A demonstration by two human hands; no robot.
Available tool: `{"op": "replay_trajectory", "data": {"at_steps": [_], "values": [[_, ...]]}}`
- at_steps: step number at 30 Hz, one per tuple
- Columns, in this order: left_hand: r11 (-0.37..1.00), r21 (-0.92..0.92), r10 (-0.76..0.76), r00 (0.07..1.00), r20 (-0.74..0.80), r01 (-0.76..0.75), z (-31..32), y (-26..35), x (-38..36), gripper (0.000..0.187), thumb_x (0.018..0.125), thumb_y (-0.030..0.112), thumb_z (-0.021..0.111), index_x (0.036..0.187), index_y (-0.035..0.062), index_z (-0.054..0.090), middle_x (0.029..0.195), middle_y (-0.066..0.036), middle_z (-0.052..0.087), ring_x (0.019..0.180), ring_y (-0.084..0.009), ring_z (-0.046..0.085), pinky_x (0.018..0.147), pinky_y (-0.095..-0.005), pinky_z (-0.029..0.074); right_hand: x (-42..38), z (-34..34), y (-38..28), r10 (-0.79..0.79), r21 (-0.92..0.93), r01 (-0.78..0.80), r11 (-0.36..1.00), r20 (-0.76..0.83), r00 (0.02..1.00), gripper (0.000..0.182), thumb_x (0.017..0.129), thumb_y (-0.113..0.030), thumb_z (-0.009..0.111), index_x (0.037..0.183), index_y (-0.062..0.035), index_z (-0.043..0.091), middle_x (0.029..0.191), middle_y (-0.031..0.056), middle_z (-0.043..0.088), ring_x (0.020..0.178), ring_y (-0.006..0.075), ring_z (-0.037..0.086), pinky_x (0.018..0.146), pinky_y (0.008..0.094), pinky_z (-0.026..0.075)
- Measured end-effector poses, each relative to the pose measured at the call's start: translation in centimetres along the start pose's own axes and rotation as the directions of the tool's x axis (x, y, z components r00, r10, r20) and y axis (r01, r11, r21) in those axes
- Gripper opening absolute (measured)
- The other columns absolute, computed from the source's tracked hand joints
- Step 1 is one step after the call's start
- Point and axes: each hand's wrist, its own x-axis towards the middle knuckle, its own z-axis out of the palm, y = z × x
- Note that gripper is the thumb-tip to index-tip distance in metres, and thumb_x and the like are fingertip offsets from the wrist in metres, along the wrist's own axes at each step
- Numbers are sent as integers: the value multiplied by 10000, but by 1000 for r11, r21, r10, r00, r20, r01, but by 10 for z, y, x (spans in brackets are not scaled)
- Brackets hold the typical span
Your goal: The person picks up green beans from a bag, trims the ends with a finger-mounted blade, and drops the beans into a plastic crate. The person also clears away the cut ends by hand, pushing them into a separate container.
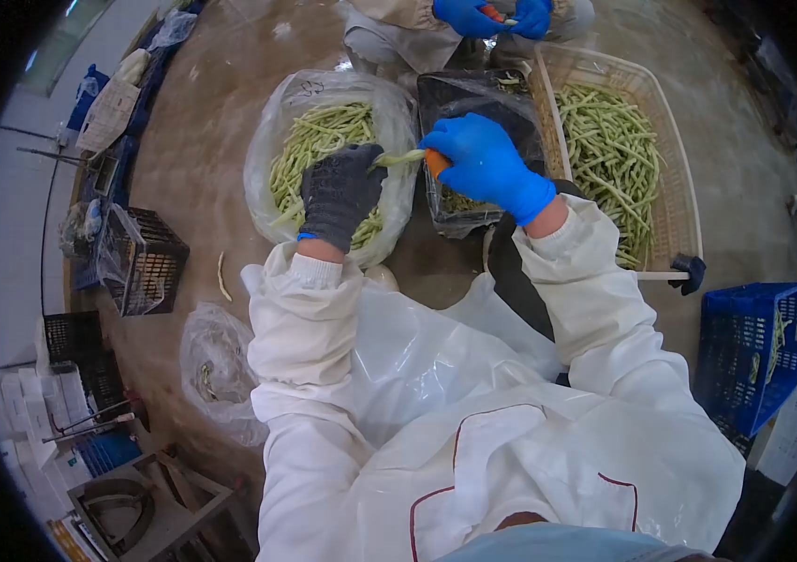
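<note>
My left hand (340, 194), in a dark grey glove over a blue one, is closed on one end of a green bean (402, 158) above an open clear plastic bag (267, 150). Many loose green beans (335, 124) fill that bag. Wearing a blue glove, my right hand (490, 161) is closed around a small orange-handled tool (436, 163), which meets the bean's other end. The tool's blade is hidden. Beneath my right hand stands a black crate (429, 98) lined with clear plastic, with bean scraps (459, 201) in it.
A beige basket (682, 178) of beans stands at the right. Opposite, a co-worker's blue-gloved hands (497, 17) hold something orange. A blue crate (740, 347) is at the lower right. A plastic bag (216, 365), a stray bean (223, 276) and a dark crate (150, 262) lie left.
</note>
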Motion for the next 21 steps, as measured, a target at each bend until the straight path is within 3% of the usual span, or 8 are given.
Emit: {"op": "replay_trajectory", "data": {"at_steps": [2, 3, 6, 8, 11, 14, 19, 21], "values": [[982, -124, 125, 986, -114, -139, 0, -4, -2, 287, 738, 196, 669, 1018, 135, 664, 923, -86, 663, 769, -236, 634, 662, -366, 496, 0, 2, -1, 50, 45, -49, 998, -18, 999, 211, 752, -138, 640, 952, -85, 680, 851, 98, 660, 727, 257, 629, 651, 349, 495], [961, -178, 181, 968, -177, -212, 0, -5, -3, 281, 752, 175, 667, 1028, 124, 663, 913, -77, 669, 730, -218, 639, 635, -346, 499, 1, 1, -4, 185, 331, -172, 928, -9, 983, 196, 783, -136, 623, 961, -73, 675, 829, 85, 655, 713, 219, 614, 644, 326, 485], [635, -709, -120, 946, 301, 306, -37, 22, 1, 244, 805, 117, 641, 1043, 69, 657, 877, -45, 670, 603, -129, 605, 537, -254, 467, 6, -4, -11, 373, 837, -336, 432, 174, 911, 179, 852, -131, 583, 980, -38, 666, 790, 52, 643, 694, 122, 574, 637, 268, 462], [387, -913, -91, 990, 104, 131, -30, 19, -2, 224, 836, 96, 610, 1047, 31, 647, 867, -43, 661, 562, -89, 565, 499, -213, 431, 9, -4, -9, 287, 912, -337, 234, 267, 920, 188, 867, -131, 573, 983, -15, 665, 803, 35, 638, 711, 81, 552, 650, 245, 457], [-70, -998, -215, 976, 21, 7, -33, 11, 2, 224, 852, 77, 586, 1056, -5, 627, 883, -71, 657, 556, -77, 550, 489, -195, 417, 10, -2, 1, 358, 781, -416, 465, 263, 896, 194, 838, -112, 586, 983, -11, 668, 825, 62, 653, 724, 105, 571, 672, 259, 464], [-76, -989, -402, 911, -87, -128, -53, -9, 0, 255, 881, 113, 563, 1098, -21, 577, 965, -104, 649, 622, -89, 554, 529, -195, 429, 2, 2, 33, 474, 470, -414, 779, -10, 880, 223, 777, -179, 635, 933, -26, 680, 808, 166, 666, 708, 231, 638, 676, 341, 498], [-240, -930, -553, 827, -104, -277, -55, -82, -11, 302, 919, 141, 527, 1200, 29, 521, 1159, -99, 583, 1005, -156, 569, 842, -280, 467, -21, -20, 86, 659, -167, -654, 738, -35, 752, 260, 731, -193, 645, 953, -60, 669, 951, 173, 643, 837, 342, 623, 748, 419, 495], [-216, -923, -606, 785, -128, -318, -56, -80, -10, 303, 892, 134, 568, 1167, 11, 538, 1071, -112, 614, 809, -127, 576, 676, -227, 459, -28, -25, 88, 740, -402, -685, 608, -28, 672, 297, 727, -168, 646, 1006, -65, 652, 1047, 161, 630, 893, 347, 610, 782, 427, 490]]}}
